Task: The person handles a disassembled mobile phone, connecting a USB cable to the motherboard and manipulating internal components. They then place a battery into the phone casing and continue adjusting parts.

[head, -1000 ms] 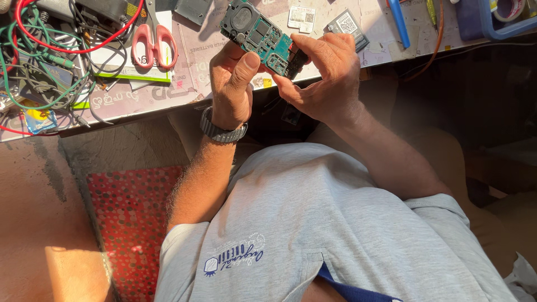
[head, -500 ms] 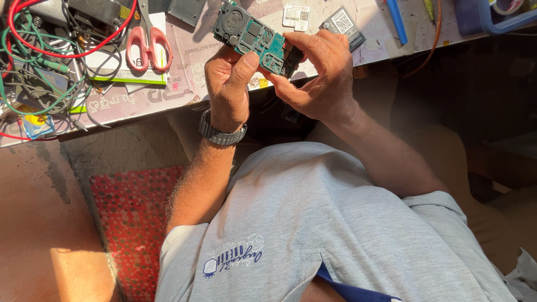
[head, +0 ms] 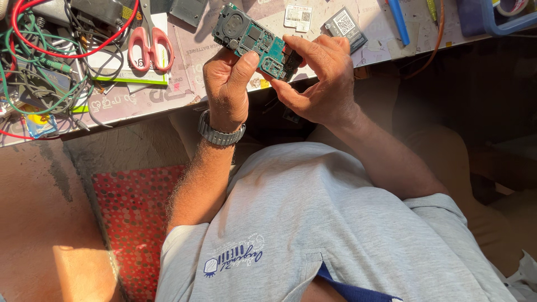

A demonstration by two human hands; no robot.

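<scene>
A cluttered workbench (head: 184, 84) with a pale, printed paper cover runs along the top of the view, sunlit, above a bare concrete floor and a red dotted mat (head: 131, 223).

Held up just over the bench's near edge is a green circuit board (head: 251, 40), long and narrow, flat and rigid, studded with small metal shields, a round dark part at its far end and a black block at its near end. The left hand (head: 226, 89), with a grey ribbed wristwatch (head: 219, 134), clamps the board from below, thumb pressed on its face. The right hand (head: 321, 84) pinches the board's black end, fingers curled together around it.

At the bench's left end lie red, green and black wires (head: 45, 50) in a tangle, and red-handled scissors (head: 148, 36) on a white pad. Near the far edge sit two small labelled cards and a blue pen (head: 398, 22).
</scene>
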